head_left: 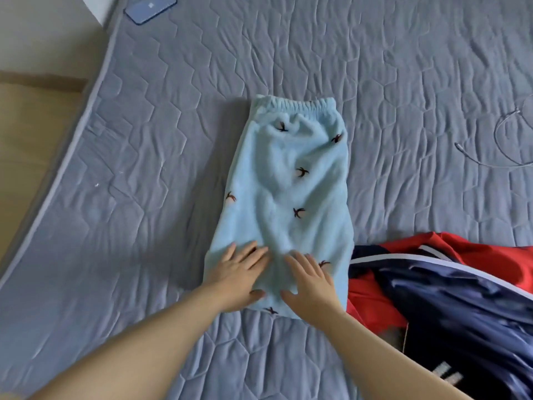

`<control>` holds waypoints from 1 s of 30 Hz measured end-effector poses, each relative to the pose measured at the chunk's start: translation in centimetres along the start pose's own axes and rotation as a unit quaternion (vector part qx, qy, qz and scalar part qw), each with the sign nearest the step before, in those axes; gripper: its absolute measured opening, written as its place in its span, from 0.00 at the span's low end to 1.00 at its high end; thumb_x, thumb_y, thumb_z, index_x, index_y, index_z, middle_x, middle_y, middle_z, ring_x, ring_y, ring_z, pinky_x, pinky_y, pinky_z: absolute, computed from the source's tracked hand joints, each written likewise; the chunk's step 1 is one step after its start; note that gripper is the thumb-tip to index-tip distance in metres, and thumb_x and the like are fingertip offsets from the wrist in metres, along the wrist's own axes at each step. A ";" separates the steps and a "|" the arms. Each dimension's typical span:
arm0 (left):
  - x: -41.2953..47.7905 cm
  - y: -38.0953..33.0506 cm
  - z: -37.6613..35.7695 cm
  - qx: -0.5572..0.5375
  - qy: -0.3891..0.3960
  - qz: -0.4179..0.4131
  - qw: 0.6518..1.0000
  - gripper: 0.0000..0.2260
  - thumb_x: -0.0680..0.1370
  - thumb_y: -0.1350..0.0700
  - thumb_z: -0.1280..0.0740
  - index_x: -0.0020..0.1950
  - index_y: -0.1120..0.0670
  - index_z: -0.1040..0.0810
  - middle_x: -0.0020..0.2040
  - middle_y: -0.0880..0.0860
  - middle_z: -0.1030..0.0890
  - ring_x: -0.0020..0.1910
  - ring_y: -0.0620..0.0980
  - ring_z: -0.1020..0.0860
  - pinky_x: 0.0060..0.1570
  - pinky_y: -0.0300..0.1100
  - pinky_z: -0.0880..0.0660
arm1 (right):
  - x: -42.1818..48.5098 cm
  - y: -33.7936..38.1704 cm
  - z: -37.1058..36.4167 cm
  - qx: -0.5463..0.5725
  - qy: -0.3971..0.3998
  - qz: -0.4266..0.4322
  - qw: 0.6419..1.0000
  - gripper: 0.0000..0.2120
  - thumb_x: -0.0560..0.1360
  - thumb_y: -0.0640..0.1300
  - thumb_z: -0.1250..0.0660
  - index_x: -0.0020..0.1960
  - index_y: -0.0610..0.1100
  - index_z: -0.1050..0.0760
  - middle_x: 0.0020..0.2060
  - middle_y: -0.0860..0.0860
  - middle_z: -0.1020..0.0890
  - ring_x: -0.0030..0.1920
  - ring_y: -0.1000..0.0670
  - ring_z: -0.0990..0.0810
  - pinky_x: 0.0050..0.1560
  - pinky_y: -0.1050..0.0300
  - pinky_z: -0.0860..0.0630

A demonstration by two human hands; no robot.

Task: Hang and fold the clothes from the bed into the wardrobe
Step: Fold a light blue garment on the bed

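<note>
Two flat hands smoothing the trousers (288, 197) before a fold

Left hand (239, 272) and right hand (310, 284) press the near hem, fingers straight, gripping nothing. Best to sweep toward 12 o'clock, flattening the creases evenly. Count: one pair of trousers mid-bed (144, 140), one jacket (432, 284) at 4 o'clock, one cable (504, 145) at 2, one phone (150, 8) at 11.

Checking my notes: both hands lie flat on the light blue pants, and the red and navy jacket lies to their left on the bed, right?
Not quite: the head view shows the red and navy jacket to the right of the light blue pants, not the left. The left hand and right hand do lie flat on them.
</note>
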State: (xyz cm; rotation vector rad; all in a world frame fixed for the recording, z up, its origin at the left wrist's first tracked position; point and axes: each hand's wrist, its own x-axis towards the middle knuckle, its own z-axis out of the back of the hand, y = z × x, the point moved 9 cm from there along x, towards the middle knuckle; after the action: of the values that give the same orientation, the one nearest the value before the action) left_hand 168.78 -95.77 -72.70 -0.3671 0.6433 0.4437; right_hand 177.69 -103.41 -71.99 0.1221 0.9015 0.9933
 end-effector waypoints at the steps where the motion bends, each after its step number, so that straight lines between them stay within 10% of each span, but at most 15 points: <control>1: -0.1 -0.2 -1.1 0.018 -0.016 -0.004 1.000 0.33 0.78 0.40 0.45 0.77 0.51 0.55 0.77 0.48 0.57 0.76 0.50 0.61 0.71 0.53 0.64 | 0.0 -0.4 -1.4 -0.011 0.007 0.003 1.000 0.34 0.75 0.53 0.37 0.75 0.53 0.50 0.75 0.60 0.52 0.75 0.54 0.57 0.72 0.52 0.54; 4: -0.4 -0.8 -3.0 0.107 -0.089 -0.043 0.989 0.39 0.70 0.32 0.38 0.74 0.52 0.39 0.76 0.54 0.41 0.75 0.57 0.44 0.70 0.60 0.49 | 0.7 -2.3 -5.4 -0.064 0.044 -0.005 0.997 0.44 0.71 0.62 0.35 0.76 0.50 0.55 0.75 0.57 0.58 0.75 0.49 0.62 0.73 0.47 0.56; 7: 0.4 -0.2 -6.3 0.176 -0.059 -0.044 0.982 0.47 0.66 0.33 0.34 0.76 0.54 0.48 0.76 0.58 0.52 0.74 0.62 0.50 0.70 0.63 0.53 | 1.5 -3.5 -7.8 -0.163 0.082 -0.004 0.983 0.54 0.67 0.66 0.33 0.76 0.47 0.65 0.75 0.52 0.66 0.75 0.45 0.66 0.72 0.41 0.59; 10: 2.0 0.0 -6.6 0.171 -0.082 -0.016 0.982 0.32 0.77 0.48 0.41 0.77 0.53 0.52 0.77 0.59 0.54 0.74 0.63 0.51 0.71 0.59 0.57 | 2.5 -3.9 -8.6 -0.220 0.049 -0.012 0.974 0.51 0.70 0.63 0.35 0.76 0.46 0.66 0.75 0.49 0.64 0.75 0.43 0.62 0.72 0.39 0.56; 14: 1.2 -1.1 -3.5 0.097 -0.201 -0.070 0.972 0.23 0.69 0.63 0.49 0.54 0.56 0.18 0.56 0.57 0.18 0.53 0.58 0.19 0.50 0.51 0.21 | 3.1 -3.7 -7.5 -0.202 0.001 0.004 0.979 0.34 0.78 0.44 0.41 0.77 0.48 0.57 0.76 0.51 0.55 0.76 0.45 0.54 0.71 0.43 0.47; 20: -0.6 0.4 -2.0 -0.050 -0.155 -0.004 0.987 0.23 0.75 0.67 0.46 0.68 0.54 0.30 0.68 0.52 0.28 0.63 0.54 0.26 0.57 0.45 0.28 | 1.4 -1.9 -4.1 -0.109 -0.003 0.007 0.994 0.24 0.77 0.42 0.43 0.72 0.52 0.39 0.72 0.55 0.37 0.72 0.50 0.41 0.71 0.49 0.45; 30: -12.4 -3.6 -3.8 -0.032 0.016 -0.008 0.999 0.18 0.75 0.67 0.43 0.61 0.52 0.27 0.57 0.54 0.23 0.54 0.57 0.24 0.48 0.45 0.31 | -12.0 2.7 -6.5 -0.066 0.058 0.020 0.996 0.20 0.79 0.46 0.45 0.71 0.55 0.37 0.69 0.57 0.31 0.69 0.53 0.35 0.70 0.52 0.43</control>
State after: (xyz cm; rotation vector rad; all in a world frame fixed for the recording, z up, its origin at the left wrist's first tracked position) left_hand 159.91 -104.03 -66.90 -0.4406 0.6572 0.4437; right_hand 168.57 -113.04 -67.70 -0.0294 0.9389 1.1032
